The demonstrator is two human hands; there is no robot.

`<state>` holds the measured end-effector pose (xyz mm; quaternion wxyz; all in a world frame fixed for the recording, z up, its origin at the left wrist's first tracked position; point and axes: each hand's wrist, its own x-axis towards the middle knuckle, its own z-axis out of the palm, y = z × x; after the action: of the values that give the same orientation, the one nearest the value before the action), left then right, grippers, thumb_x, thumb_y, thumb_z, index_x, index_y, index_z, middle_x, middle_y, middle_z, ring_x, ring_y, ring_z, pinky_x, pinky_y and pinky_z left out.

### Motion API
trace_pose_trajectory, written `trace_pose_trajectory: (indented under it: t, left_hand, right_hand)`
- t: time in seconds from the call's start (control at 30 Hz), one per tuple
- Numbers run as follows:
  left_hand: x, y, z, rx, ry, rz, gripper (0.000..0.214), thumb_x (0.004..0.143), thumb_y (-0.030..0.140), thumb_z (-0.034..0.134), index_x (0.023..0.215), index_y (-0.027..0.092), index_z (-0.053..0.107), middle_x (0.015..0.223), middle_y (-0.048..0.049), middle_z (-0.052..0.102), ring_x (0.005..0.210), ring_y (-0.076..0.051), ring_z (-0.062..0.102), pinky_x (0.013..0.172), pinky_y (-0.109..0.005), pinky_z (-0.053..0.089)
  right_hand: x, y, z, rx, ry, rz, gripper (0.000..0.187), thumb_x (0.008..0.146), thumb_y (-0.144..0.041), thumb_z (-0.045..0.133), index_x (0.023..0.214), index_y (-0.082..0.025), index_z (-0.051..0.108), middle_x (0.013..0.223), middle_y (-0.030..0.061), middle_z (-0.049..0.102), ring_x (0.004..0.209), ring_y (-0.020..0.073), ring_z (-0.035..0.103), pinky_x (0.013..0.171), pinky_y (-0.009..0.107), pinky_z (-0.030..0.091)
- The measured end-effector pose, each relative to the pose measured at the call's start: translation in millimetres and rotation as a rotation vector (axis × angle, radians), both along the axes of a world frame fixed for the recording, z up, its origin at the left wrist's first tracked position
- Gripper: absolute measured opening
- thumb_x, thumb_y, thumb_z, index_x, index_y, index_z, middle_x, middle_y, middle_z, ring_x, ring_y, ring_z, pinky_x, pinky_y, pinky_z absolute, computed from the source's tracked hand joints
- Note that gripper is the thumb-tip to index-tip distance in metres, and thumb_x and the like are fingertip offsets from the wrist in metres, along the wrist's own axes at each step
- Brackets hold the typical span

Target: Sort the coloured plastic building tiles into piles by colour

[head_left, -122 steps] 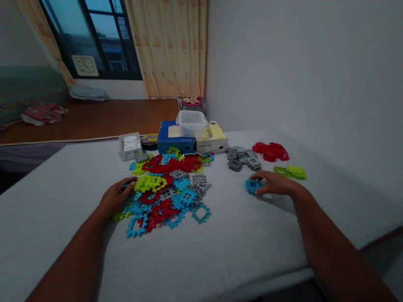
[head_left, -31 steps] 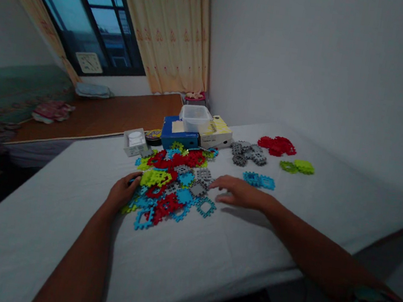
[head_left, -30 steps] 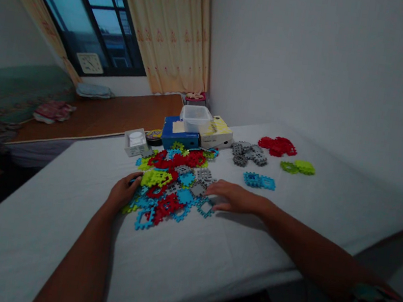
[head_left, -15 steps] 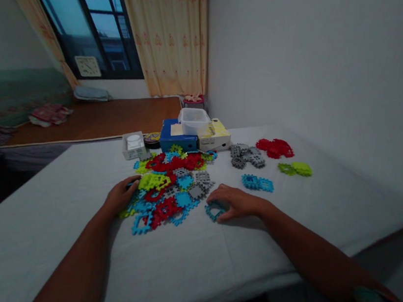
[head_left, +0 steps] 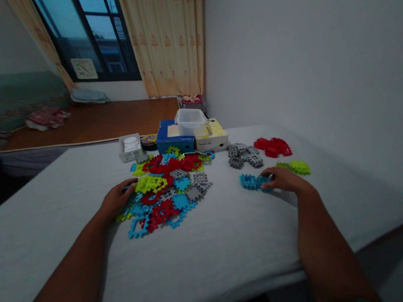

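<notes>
Presently: one mixed pile, four single-colour clusters; right hand pinches blue pieces; left hand touches pile, grip unclear

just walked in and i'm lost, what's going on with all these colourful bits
A person is handling plastic toothed pieces on a white cloth. The right hand has its fingers at the right end of a group of blue pieces. The left hand is at the left edge of a mixed-colour pile; its grip is unclear. Separate grey, red and green groups lie beyond the blue one.
</notes>
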<state>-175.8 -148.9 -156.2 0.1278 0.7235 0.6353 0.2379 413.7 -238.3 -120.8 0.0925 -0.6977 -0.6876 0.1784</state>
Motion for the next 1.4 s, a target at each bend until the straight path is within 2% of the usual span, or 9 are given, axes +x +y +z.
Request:
trace_pose_trajectory:
  t: [0.17, 0.33, 0.47, 0.6, 0.77, 0.97, 1.1, 1.27, 1.4]
  left_hand:
    - [-2, 1, -2.7, 0.003, 0.003, -0.003, 0.056, 0.088, 0.052, 0.041, 0.128, 0.019, 0.064, 0.123, -0.0095, 0.07, 0.11, -0.027, 0.067, 0.095, -0.037, 0.051]
    - [0, 2, -5.7, 0.031, -0.01, -0.008, 0.053, 0.089, 0.049, 0.041, 0.125, 0.018, 0.065, 0.125, -0.0099, 0.069, 0.113, -0.027, 0.065, 0.098, -0.037, 0.05]
    - [-1, 3, -8.2, 0.037, -0.034, -0.017, 0.053, 0.089, 0.048, 0.042, 0.125, 0.017, 0.065, 0.127, -0.0097, 0.068, 0.116, -0.026, 0.064, 0.101, -0.037, 0.048]
    - [0, 2, -7.5, 0.032, -0.038, -0.021, 0.051, 0.09, 0.047, 0.042, 0.125, 0.019, 0.065, 0.128, -0.0087, 0.068, 0.118, -0.025, 0.063, 0.101, -0.035, 0.047]
    - [4, -3, -3.5, 0.01, -0.044, -0.024, 0.053, 0.09, 0.046, 0.041, 0.127, 0.017, 0.064, 0.132, -0.0104, 0.065, 0.12, -0.027, 0.061, 0.102, -0.037, 0.046]
    - [2, -2, -5.4, 0.033, -0.052, -0.03, 0.052, 0.09, 0.048, 0.042, 0.126, 0.019, 0.065, 0.13, -0.0092, 0.066, 0.118, -0.026, 0.063, 0.101, -0.037, 0.047]
    - [-1, 2, -8.2, 0.025, -0.042, -0.033, 0.053, 0.089, 0.05, 0.042, 0.126, 0.02, 0.065, 0.128, -0.0086, 0.068, 0.115, -0.026, 0.064, 0.1, -0.037, 0.048]
    - [-3, 3, -8.5, 0.022, -0.037, -0.023, 0.057, 0.088, 0.052, 0.041, 0.126, 0.018, 0.065, 0.128, -0.0096, 0.068, 0.114, -0.027, 0.065, 0.098, -0.037, 0.049]
    - [-2, 2, -6.8, 0.029, -0.039, -0.017, 0.055, 0.087, 0.052, 0.043, 0.124, 0.019, 0.066, 0.125, -0.0093, 0.069, 0.111, -0.027, 0.066, 0.096, -0.037, 0.05]
  right_hand:
    - [-7, 0, 1.5, 0.059, -0.008, 0.007, 0.054, 0.069, -0.048, 0.075, 0.116, -0.022, 0.071, 0.113, 0.0083, 0.072, 0.09, 0.0246, 0.069, 0.079, 0.031, 0.052]
    - [-39, 10, 6.0, 0.431, 0.146, -0.028, 0.038, 0.087, -0.048, 0.058, 0.11, -0.02, 0.07, 0.103, 0.0084, 0.074, 0.084, 0.022, 0.068, 0.076, 0.034, 0.053]
    - [-113, 5, 11.0, 0.381, 0.223, 0.369, 0.032, 0.09, -0.042, 0.057, 0.111, -0.02, 0.069, 0.104, 0.008, 0.073, 0.084, 0.0195, 0.067, 0.078, 0.033, 0.053]
    - [-182, -1, 8.1, 0.337, 0.114, 0.764, 0.038, 0.088, -0.038, 0.064, 0.123, -0.021, 0.064, 0.121, 0.0112, 0.067, 0.11, 0.0248, 0.059, 0.095, 0.04, 0.047]
    - [-216, 24, -8.4, 0.33, 0.006, 0.763, 0.057, 0.084, -0.037, 0.07, 0.137, -0.021, 0.054, 0.139, 0.014, 0.056, 0.122, 0.0321, 0.048, 0.096, 0.048, 0.044]
    - [-212, 43, -33.4, 0.388, 0.129, 0.757, 0.059, 0.08, -0.043, 0.075, 0.131, -0.02, 0.059, 0.128, 0.0131, 0.062, 0.118, 0.0293, 0.052, 0.1, 0.045, 0.042]
    - [-197, 43, -21.6, 0.474, 0.214, 0.687, 0.06, 0.078, -0.045, 0.076, 0.129, -0.018, 0.06, 0.126, 0.0147, 0.062, 0.117, 0.0276, 0.055, 0.1, 0.043, 0.044]
    - [-140, 68, 22.3, 0.453, 0.201, 0.365, 0.047, 0.083, -0.048, 0.068, 0.121, -0.02, 0.066, 0.116, 0.0104, 0.068, 0.093, 0.0212, 0.066, 0.086, 0.035, 0.052]
    - [-71, 94, 31.1, 0.551, -0.009, 0.021, 0.045, 0.081, -0.045, 0.071, 0.116, -0.017, 0.07, 0.116, 0.0132, 0.069, 0.107, 0.0272, 0.063, 0.096, 0.04, 0.048]
